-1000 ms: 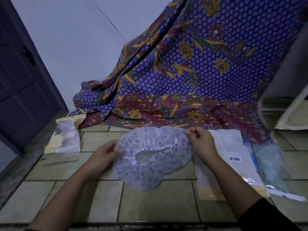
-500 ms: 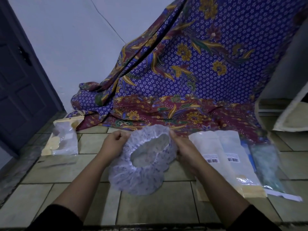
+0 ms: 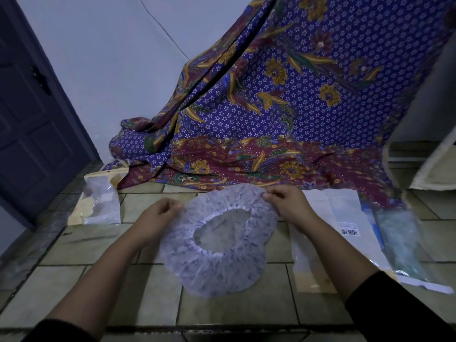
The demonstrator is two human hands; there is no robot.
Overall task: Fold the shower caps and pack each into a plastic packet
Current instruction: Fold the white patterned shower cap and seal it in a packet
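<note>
Now my left grip (image 3: 161, 213) and right grip (image 3: 287, 206) pinch the cap's (image 3: 214, 270) far rim above floor (image 3: 234, 309) tiles; the right packet (image 3: 345, 213) shows an unreadable barcode.

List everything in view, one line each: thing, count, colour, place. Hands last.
cap: one, white with purple print, held over the floor, mid-frame
white packets: at least two, overlapping, right of the cap
green-filled packet: one, clear, far right
left packet: one, clear on cream, floor by the door
cloth: one, purple and maroon with gold flowers, draped behind
door: one, dark, left
floor: beige tiles
left hand: pinches the cap's left edge
right hand: pinches the cap's far edge
</note>
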